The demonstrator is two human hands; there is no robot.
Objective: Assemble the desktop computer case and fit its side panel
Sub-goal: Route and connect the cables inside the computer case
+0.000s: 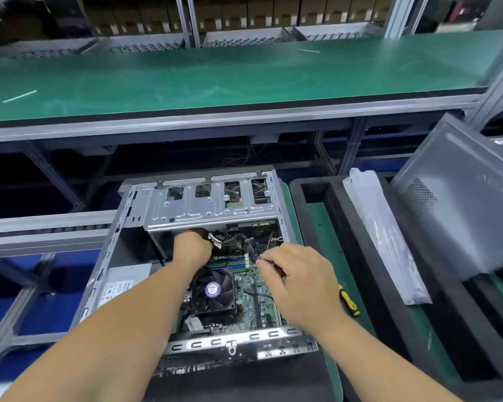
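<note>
An open desktop computer case (105, 274) lies flat before me, its motherboard (254, 303) and black CPU fan (212, 291) exposed. A silver drive cage (209, 204) spans its far end. My left hand (190, 248) reaches under the cage and grips a bundle of cables (219, 237); its fingertips are hidden. My right hand (299, 280) hovers over the board and pinches a thin dark cable (269, 261) near the memory slots. The grey side panel (459, 210) leans upright at the right, apart from the case.
A yellow-and-black screwdriver (349, 300) lies right of the case. Black foam trays (369, 285) hold a clear plastic bag (384, 242). A green shelf (215, 76) runs across above. Aluminium frame rails (41, 227) stand at the left.
</note>
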